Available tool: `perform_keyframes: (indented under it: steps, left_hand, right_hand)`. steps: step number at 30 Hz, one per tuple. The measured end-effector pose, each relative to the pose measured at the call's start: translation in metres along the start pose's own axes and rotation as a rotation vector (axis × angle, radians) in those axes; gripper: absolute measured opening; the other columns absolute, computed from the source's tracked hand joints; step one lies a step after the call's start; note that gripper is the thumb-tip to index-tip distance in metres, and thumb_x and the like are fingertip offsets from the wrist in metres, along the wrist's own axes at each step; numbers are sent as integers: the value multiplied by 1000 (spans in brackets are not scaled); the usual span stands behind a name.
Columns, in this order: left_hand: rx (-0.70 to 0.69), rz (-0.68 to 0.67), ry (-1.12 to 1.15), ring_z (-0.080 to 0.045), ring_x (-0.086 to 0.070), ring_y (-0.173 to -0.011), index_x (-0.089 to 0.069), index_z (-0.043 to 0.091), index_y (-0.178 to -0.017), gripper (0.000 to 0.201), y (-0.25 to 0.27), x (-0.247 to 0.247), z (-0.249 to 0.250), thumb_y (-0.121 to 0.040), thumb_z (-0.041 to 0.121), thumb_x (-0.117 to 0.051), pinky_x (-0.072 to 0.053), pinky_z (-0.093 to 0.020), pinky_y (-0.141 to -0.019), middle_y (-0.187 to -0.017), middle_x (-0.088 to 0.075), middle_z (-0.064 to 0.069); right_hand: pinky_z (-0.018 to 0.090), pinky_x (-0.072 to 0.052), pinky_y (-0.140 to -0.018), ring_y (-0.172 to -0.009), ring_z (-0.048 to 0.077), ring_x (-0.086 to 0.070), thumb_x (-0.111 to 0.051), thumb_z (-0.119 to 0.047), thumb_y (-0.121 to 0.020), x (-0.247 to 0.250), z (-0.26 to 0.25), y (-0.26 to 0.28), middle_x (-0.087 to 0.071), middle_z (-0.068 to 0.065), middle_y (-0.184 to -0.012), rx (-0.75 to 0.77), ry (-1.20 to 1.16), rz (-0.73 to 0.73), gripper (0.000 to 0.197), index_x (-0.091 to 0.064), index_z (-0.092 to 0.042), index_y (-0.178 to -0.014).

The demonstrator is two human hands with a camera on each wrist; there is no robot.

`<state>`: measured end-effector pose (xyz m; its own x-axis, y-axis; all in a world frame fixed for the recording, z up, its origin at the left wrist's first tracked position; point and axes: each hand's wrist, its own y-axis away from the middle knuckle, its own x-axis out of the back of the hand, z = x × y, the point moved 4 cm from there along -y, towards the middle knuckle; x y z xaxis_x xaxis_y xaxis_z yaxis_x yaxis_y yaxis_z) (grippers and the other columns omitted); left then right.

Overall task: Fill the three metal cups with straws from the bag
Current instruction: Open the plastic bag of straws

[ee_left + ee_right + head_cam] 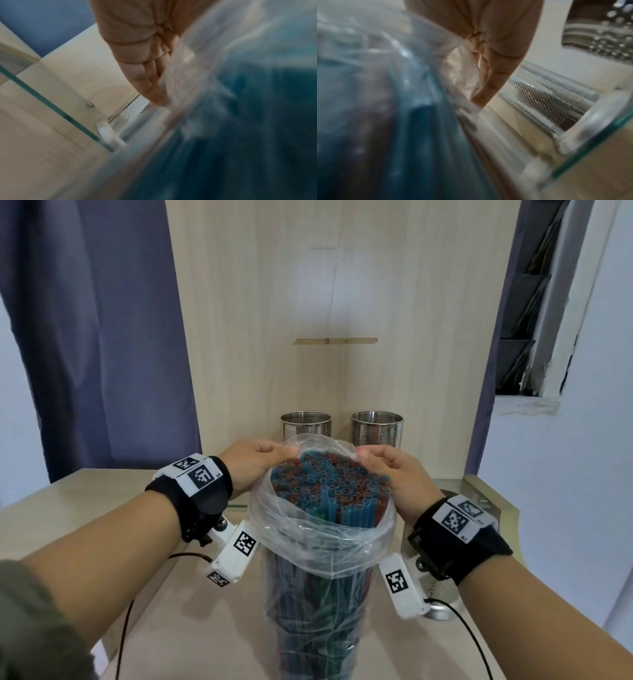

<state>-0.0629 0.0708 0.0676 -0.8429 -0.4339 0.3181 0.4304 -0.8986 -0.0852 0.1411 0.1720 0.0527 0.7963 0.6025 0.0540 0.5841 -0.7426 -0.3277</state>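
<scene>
A clear plastic bag (318, 546) packed with blue and red straws (329, 484) stands upright on the table in front of me, its mouth rolled open. My left hand (253, 463) pinches the far left of the bag's rim, and my right hand (387, 474) pinches the far right. Two perforated metal cups (306, 426) (376, 428) stand empty behind the bag against the wooden panel. A third metal cup (440, 613) is mostly hidden behind my right wrist. The wrist views show each hand (137, 54) (496, 40) against the blurred bag (223, 121) (385, 94), with a cup (132, 108) (547, 94) beyond.
The light wooden table (191, 628) meets an upright wooden back panel (329, 302). The back cups stand on a glass plate with a green edge (42, 97) (590, 142). A purple curtain (102, 337) hangs at the left. Cables trail from both wrist cameras.
</scene>
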Motion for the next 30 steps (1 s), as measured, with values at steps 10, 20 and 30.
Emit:
perform_keyframes:
  steps: [10, 20, 30]
  left_hand:
    - [-152, 227, -9, -26, -61, -94, -58, 26, -105, 12, -2, 1, -12, -95, 20, -58, -55, -41, -83, -101, -67, -13]
    - [-374, -176, -40, -12, -44, -134, -39, 30, -137, 43, 50, -10, -20, -95, 28, -51, -37, -10, -99, -133, -55, 17]
    - [-449, -222, -281, 18, -40, -123, -17, 46, -133, 119, 70, -23, -47, -41, 46, -92, -33, -3, -98, -130, -41, 44]
  right_hand:
    - [45, -56, -83, -100, 24, -65, -61, -33, -93, 6, 11, -15, -61, 11, -122, -55, 108, 121, 20, -54, -26, -110]
    - [44, -30, -117, -143, 8, -29, -79, -78, -35, -1, 19, 56, -20, -14, -155, 145, 227, -312, 145, 7, -49, -148]
    - [43, -23, -120, -142, 14, -34, -90, -56, -43, -10, 23, 53, -37, -1, -153, 73, 415, -433, 143, -5, -23, -153]
